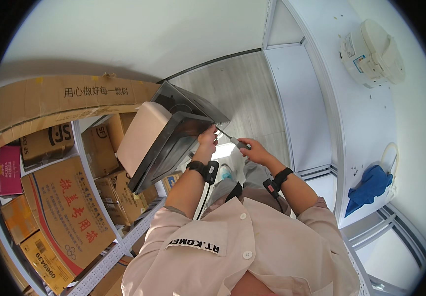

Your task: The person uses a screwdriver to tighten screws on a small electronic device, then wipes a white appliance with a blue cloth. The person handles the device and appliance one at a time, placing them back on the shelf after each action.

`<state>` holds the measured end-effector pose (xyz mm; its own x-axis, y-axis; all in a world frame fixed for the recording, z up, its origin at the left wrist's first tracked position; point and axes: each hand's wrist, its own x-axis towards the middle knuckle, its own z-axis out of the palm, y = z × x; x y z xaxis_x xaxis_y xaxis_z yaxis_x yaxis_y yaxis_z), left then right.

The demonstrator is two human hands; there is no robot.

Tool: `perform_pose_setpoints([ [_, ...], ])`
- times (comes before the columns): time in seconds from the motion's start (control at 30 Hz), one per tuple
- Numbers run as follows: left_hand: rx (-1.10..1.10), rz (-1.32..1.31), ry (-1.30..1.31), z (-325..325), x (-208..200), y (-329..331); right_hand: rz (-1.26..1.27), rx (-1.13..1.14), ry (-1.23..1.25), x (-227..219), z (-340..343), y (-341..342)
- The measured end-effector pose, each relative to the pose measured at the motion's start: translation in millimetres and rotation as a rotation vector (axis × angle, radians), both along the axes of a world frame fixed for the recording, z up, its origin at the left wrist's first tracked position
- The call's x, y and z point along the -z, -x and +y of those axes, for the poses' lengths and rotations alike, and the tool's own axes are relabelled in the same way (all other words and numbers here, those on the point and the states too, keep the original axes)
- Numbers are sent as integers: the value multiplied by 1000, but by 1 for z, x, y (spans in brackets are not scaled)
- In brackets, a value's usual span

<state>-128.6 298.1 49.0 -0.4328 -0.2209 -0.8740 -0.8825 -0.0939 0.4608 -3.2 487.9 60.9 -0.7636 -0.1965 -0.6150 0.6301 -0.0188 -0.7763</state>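
My right hand is wrapped round the grey handle of a screwdriver, its thin shaft slanting up to the left. The shaft's tip meets the corner of a glossy black panel with a rounded beige housing on its left side. At that same corner is my left hand, close beside the tip. Its fingers are curled together, and what they hold is too small or hidden to make out. Another dark, glassy box-like part stands just behind the panel.
Metal shelving at the left holds several cardboard boxes and a magenta box. A long carton lies across its top. On the white surface at the right are a lidded white bucket and a blue cloth. Grey floor shows between.
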Motion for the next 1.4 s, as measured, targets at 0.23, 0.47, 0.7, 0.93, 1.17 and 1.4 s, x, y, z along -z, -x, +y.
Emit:
perform_pose_setpoints([
  [0.23,3,16,-2,1,0,0,-4,8,-8,1,-5,2],
  [0.47,179,120,17,-12,10,-11,-157,40,100,9,-15,8],
  [0.7,173,26,-115,-14,6,-4,-356,190,246,18,-16,13],
  [0.93,146,45,-108,-16,18,-4,-348,581,371,36,-18,-4],
  [1.17,90,96,-41,-10,17,-5,-418,536,476,31,-13,-12],
  [1.4,42,121,-4,-3,10,-4,-376,447,438,29,-12,-22],
])
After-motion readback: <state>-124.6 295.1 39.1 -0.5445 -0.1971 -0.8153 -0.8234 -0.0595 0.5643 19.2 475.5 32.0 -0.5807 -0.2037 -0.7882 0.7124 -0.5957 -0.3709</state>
